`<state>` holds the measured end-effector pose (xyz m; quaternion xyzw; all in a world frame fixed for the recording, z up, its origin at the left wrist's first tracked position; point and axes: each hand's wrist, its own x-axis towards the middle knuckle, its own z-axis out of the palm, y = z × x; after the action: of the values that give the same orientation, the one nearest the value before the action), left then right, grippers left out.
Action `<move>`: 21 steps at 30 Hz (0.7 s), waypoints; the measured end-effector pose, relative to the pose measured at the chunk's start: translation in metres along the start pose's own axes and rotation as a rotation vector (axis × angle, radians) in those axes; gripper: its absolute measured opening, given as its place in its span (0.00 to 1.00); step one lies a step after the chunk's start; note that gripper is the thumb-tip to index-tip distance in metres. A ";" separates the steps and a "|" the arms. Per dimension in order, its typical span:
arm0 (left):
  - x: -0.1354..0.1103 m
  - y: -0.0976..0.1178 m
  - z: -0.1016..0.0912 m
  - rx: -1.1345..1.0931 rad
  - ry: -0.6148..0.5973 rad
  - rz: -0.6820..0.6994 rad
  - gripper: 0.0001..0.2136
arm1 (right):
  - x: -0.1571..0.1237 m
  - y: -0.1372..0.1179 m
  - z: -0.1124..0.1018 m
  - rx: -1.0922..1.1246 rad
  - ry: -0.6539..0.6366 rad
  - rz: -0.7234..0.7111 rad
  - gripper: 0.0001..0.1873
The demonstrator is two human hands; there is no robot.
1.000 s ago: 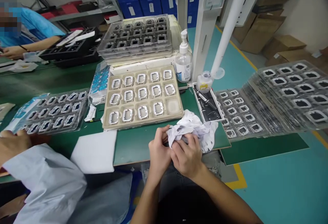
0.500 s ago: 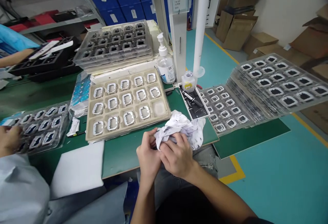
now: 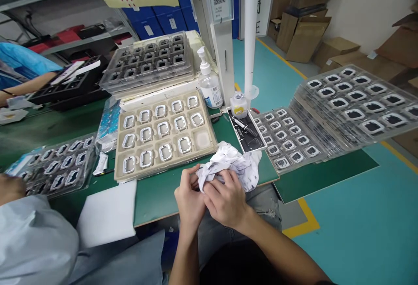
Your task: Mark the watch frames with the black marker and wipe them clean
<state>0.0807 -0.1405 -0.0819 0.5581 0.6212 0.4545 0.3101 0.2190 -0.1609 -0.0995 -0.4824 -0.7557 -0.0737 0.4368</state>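
Observation:
At the front edge of the green table, both hands are close together around a crumpled white cloth (image 3: 240, 163). My right hand (image 3: 227, 198) has its bent fingers pressed into the cloth. To its left, my left hand (image 3: 191, 193) is closed, with thumb and fingertips at the cloth's left edge. Whatever it grips there is hidden by the fingers and cloth. Just beyond lies a beige tray (image 3: 170, 167) with several silver-rimmed frames (image 3: 184, 145) in its pockets. The tray's front right pocket (image 3: 202, 139) holds no frame.
A pump bottle (image 3: 210, 89), a small white bottle (image 3: 239, 105) and an open box with syringes (image 3: 250, 132) stand behind the cloth. Clear trays of frames (image 3: 287, 141) are stacked at right. At left, a co-worker's hand (image 3: 11, 188) is by another tray (image 3: 62, 163); white foam (image 3: 107, 215) overhangs the edge.
The view has shifted slightly, so the table's things appear a little further right. Both my hands and the cloth look almost unchanged. The co-worker's hand at left has moved toward the picture's edge.

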 end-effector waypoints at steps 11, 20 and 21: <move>0.002 0.009 -0.002 -0.038 -0.022 -0.035 0.24 | 0.001 0.001 -0.002 -0.006 0.001 0.001 0.08; 0.003 0.017 0.001 -0.167 -0.055 -0.080 0.24 | 0.004 0.004 -0.011 0.047 -0.007 0.009 0.08; 0.003 0.017 0.002 -0.201 -0.060 -0.091 0.25 | 0.005 0.005 -0.013 0.082 0.002 0.015 0.07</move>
<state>0.0888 -0.1377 -0.0664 0.5087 0.5876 0.4831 0.4032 0.2304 -0.1623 -0.0898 -0.4696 -0.7540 -0.0401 0.4576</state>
